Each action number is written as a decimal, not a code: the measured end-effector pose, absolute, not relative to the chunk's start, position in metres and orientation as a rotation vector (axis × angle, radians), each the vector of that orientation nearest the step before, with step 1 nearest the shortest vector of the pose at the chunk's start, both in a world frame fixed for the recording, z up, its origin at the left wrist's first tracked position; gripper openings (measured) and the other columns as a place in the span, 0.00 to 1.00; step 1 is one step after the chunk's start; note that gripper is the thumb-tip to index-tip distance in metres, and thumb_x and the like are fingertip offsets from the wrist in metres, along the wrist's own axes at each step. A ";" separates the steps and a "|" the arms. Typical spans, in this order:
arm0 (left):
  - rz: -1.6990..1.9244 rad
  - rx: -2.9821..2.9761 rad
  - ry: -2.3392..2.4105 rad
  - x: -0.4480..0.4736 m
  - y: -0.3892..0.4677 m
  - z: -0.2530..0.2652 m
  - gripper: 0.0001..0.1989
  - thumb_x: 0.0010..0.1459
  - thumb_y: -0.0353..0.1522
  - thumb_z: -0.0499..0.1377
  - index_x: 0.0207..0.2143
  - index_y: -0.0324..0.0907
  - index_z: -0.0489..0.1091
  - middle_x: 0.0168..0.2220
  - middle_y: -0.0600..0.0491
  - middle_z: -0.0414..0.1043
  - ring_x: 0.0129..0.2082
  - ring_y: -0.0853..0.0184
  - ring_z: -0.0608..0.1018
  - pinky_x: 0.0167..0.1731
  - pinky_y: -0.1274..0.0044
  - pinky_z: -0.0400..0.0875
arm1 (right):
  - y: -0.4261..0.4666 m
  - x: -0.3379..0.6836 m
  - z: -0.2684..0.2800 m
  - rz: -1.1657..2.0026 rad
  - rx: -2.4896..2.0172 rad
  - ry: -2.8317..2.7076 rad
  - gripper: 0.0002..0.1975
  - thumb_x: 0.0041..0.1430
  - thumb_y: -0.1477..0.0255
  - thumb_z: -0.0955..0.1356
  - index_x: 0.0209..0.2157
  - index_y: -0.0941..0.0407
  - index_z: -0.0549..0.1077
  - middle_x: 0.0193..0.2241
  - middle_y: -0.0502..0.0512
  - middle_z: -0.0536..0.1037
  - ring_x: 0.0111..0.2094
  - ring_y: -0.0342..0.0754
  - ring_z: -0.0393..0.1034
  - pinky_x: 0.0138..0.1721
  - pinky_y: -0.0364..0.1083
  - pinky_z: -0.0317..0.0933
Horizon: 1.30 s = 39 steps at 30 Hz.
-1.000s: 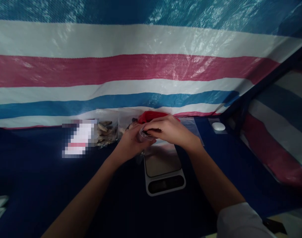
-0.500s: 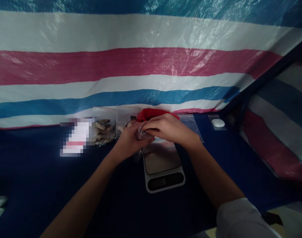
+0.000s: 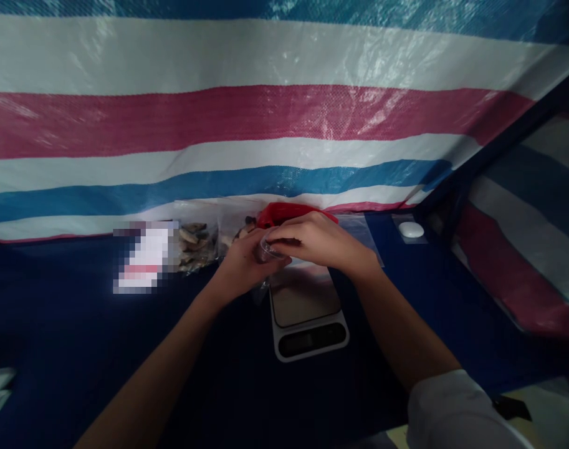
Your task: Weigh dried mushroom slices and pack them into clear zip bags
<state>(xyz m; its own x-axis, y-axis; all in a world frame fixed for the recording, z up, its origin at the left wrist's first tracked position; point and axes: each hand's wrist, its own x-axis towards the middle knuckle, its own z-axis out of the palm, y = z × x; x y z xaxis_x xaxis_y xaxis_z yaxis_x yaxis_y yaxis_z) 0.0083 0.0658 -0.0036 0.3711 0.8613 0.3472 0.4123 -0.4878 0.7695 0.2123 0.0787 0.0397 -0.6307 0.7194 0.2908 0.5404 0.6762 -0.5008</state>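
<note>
We are gripping a small clear cup [image 3: 268, 251] in the left hand [image 3: 242, 265] while the right hand [image 3: 319, 242] is closing over its rim, with the scale [image 3: 307, 318] platform beneath sitting bare.

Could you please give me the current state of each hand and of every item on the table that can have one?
left hand: closed around the small clear cup, holding it from below.
right hand: fingers curled over the cup's top.
small clear cup: held above the table between both hands; contents not clear.
kitchen scale: flat on the table, platform bare, display dark.
clear bag: lying down, holding brownish pieces.
red bag: partly hidden behind the hands.
</note>
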 end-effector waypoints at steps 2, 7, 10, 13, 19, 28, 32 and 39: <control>1.021 2.062 1.080 0.008 0.067 -0.003 0.17 0.54 0.38 0.72 0.46 0.46 0.78 0.42 0.50 0.80 0.44 0.55 0.79 0.49 0.63 0.74 | 0.079 0.213 0.041 0.524 -0.938 -2.444 0.10 0.67 0.72 0.70 0.42 0.45 0.84 0.41 0.47 0.85 0.42 0.49 0.79 0.45 0.46 0.70; 1.030 2.029 1.050 0.006 0.066 -0.002 0.17 0.54 0.38 0.72 0.46 0.45 0.78 0.45 0.48 0.81 0.46 0.55 0.80 0.50 0.63 0.74 | 0.079 0.217 0.043 0.575 -0.832 -2.375 0.09 0.67 0.72 0.71 0.44 0.48 0.84 0.41 0.48 0.86 0.39 0.47 0.80 0.45 0.45 0.69; 1.039 2.022 1.060 0.007 0.065 -0.003 0.19 0.55 0.39 0.71 0.48 0.44 0.77 0.47 0.47 0.80 0.48 0.54 0.80 0.50 0.63 0.75 | 0.078 0.221 0.046 0.651 -0.789 -2.300 0.08 0.66 0.70 0.72 0.44 0.52 0.84 0.37 0.50 0.86 0.34 0.45 0.79 0.40 0.44 0.69; 1.065 2.080 1.085 0.010 0.065 -0.006 0.19 0.56 0.38 0.70 0.48 0.43 0.76 0.48 0.45 0.80 0.51 0.53 0.80 0.52 0.62 0.74 | 0.076 0.221 0.048 0.761 -0.743 -2.261 0.08 0.66 0.67 0.73 0.44 0.53 0.85 0.37 0.50 0.86 0.34 0.44 0.80 0.39 0.43 0.69; 1.113 2.222 1.141 0.016 0.066 -0.019 0.24 0.54 0.36 0.71 0.53 0.41 0.74 0.49 0.42 0.79 0.54 0.50 0.78 0.58 0.55 0.70 | 0.077 0.218 0.046 0.676 -0.829 -2.361 0.06 0.64 0.70 0.74 0.40 0.53 0.85 0.36 0.51 0.86 0.34 0.44 0.78 0.39 0.43 0.66; 1.117 2.049 1.106 0.006 0.049 -0.016 0.34 0.58 0.45 0.69 0.64 0.43 0.69 0.59 0.42 0.75 0.57 0.53 0.78 0.57 0.61 0.75 | 0.075 0.229 0.040 0.746 -0.782 -2.259 0.07 0.66 0.72 0.72 0.42 0.52 0.85 0.40 0.50 0.87 0.40 0.45 0.80 0.44 0.44 0.69; 1.109 1.805 1.133 -0.002 0.041 -0.020 0.30 0.62 0.52 0.63 0.57 0.42 0.75 0.53 0.43 0.80 0.51 0.53 0.82 0.50 0.64 0.79 | 0.069 0.232 0.030 0.718 -0.762 -2.141 0.06 0.65 0.70 0.73 0.41 0.52 0.85 0.40 0.52 0.87 0.40 0.48 0.82 0.45 0.47 0.72; 1.053 1.723 1.146 -0.001 0.033 -0.014 0.23 0.62 0.53 0.62 0.38 0.41 0.80 0.33 0.50 0.82 0.31 0.64 0.80 0.32 0.73 0.76 | 0.060 0.234 0.021 0.693 -0.746 -2.075 0.07 0.63 0.67 0.74 0.41 0.51 0.86 0.39 0.52 0.87 0.40 0.49 0.82 0.44 0.47 0.73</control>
<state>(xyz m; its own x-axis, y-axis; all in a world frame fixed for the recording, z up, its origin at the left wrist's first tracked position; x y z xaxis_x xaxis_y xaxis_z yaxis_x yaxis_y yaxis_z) -0.0008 0.0329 -0.0141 0.2437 0.9478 0.2055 0.2848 -0.2724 0.9190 0.2343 0.0596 0.0208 -0.5002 0.7065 0.5006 0.2642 0.6751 -0.6888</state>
